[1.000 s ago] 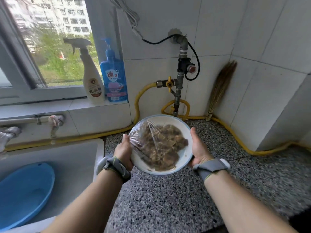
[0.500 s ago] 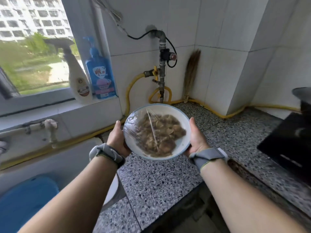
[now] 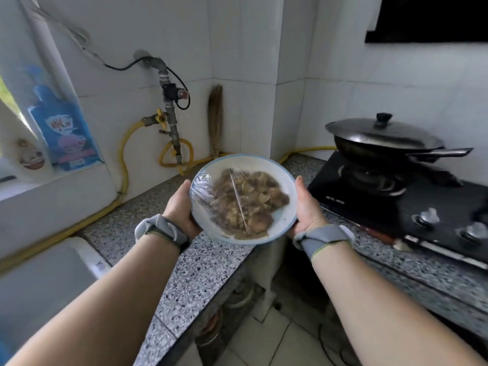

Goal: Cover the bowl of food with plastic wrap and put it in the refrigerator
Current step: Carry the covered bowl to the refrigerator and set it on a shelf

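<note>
A white bowl [image 3: 280, 220] with a blue rim holds brown food [image 3: 248, 204] and is covered with clear plastic wrap [image 3: 203, 188] that wrinkles along a crease down the middle. I hold it in the air above the counter's inner corner. My left hand [image 3: 181, 207] grips its left edge and my right hand [image 3: 306, 207] grips its right edge. Both wrists wear grey bands. No refrigerator is in view.
A speckled granite counter [image 3: 200, 262] runs left and right around a corner. A black gas stove [image 3: 412, 199] with a lidded black wok [image 3: 383, 141] stands at the right. A white sink [image 3: 45, 281] is at the left. A gas pipe, yellow hose and small brush stand against the tiled wall.
My view has swung to the right, bringing the stove and wok into sight and the window out. The bowl stays held between both hands and has moved away from the sink side.
</note>
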Demonstrator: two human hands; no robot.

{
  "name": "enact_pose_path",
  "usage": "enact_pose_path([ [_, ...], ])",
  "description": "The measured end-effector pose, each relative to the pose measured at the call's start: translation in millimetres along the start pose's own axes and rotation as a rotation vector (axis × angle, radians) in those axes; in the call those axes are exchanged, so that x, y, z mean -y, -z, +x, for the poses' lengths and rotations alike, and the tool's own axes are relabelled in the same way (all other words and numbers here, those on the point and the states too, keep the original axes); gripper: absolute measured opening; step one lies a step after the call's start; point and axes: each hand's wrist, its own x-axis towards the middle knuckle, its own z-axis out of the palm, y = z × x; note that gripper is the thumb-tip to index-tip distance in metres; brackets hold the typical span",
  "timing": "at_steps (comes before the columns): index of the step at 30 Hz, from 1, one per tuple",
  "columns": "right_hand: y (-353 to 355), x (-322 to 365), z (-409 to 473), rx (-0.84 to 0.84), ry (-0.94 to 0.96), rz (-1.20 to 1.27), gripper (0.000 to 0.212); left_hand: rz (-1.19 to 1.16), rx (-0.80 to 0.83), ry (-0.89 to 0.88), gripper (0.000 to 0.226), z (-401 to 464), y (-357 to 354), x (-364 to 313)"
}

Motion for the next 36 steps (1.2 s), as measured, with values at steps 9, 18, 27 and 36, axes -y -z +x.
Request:
enact_pose_path([
  [9,114,53,-108,-0.233,0.101,-0.003,0.070,0.046,0.242,0.116,0.059,-20,-111,79],
  [18,254,82,-265,-0.443,0.217,0.019,0.067,0.429,0.044,-0.049,0.044,-80,-240,219],
  [27,357,99,-413,-0.713,0.335,0.067,0.069,0.483,0.546,0.339,0.054,-123,-341,315],
  [36,427,110,-533,-0.966,0.468,0.180,0.060,0.578,0.897,0.586,0.084,-139,-438,400],
])
